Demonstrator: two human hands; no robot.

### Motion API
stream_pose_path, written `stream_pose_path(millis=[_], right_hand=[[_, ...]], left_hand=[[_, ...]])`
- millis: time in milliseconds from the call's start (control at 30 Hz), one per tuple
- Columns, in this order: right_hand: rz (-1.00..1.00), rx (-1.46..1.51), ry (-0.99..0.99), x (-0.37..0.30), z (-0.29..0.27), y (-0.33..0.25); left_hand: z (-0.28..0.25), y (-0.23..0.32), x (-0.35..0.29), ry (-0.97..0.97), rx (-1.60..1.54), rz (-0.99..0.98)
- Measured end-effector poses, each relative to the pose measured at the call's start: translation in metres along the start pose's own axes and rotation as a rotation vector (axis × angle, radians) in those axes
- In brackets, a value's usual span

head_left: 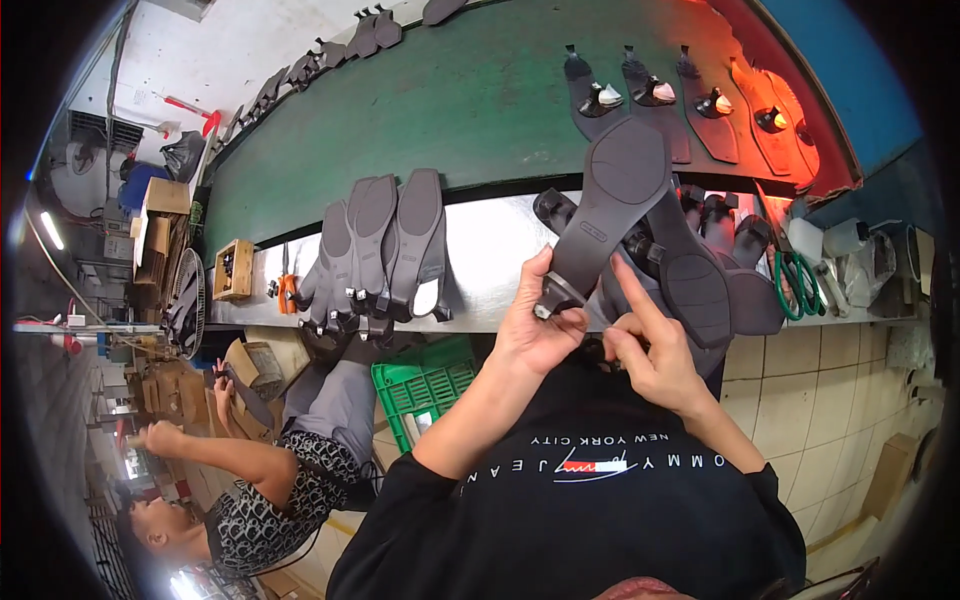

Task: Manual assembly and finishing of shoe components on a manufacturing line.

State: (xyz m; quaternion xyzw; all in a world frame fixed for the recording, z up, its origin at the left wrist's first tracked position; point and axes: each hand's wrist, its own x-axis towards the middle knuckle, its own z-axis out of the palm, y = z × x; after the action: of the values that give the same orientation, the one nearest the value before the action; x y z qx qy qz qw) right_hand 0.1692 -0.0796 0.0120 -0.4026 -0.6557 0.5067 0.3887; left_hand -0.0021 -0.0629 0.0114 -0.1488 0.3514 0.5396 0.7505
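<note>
My left hand (540,335) grips a dark sole with a block heel (625,175) at its heel end. The sole is held up with its underside in view and its broad toe end pointing away from me. Against the sole's edge, close to the heel, the stretched index finger of my right hand (655,360) rests or nearly rests. That hand's other fingers are curled, and I see nothing in them. Just beyond my right hand lie more dark heeled soles (695,275), partly covered by the held one.
A bunch of soles (375,225) lies on the metal ledge to the left, beside orange-handled pliers (288,280) and a wooden box (234,270). Soles line the green table (400,110). Green-handled scissors (797,285) are at right. A green crate (425,385) stands below; a co-worker (270,470) sits left.
</note>
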Motion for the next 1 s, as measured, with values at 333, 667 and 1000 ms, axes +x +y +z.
stream_pose_path(millis=[333, 667, 1000], right_hand=[[-0.15, 0.145, 0.045, 0.006, 0.008, 0.027], [0.367, 0.678, -0.292, 0.005, 0.0, 0.014], [0.495, 0.917, -0.212, 0.01, 0.01, 0.01]], left_hand=[[-0.014, -0.012, 0.006, -0.131, -0.025, -0.096], [-0.01, -0.004, 0.013, -0.17, 0.379, 0.443], [-0.004, -0.009, 0.015, -0.091, 0.617, 0.856]])
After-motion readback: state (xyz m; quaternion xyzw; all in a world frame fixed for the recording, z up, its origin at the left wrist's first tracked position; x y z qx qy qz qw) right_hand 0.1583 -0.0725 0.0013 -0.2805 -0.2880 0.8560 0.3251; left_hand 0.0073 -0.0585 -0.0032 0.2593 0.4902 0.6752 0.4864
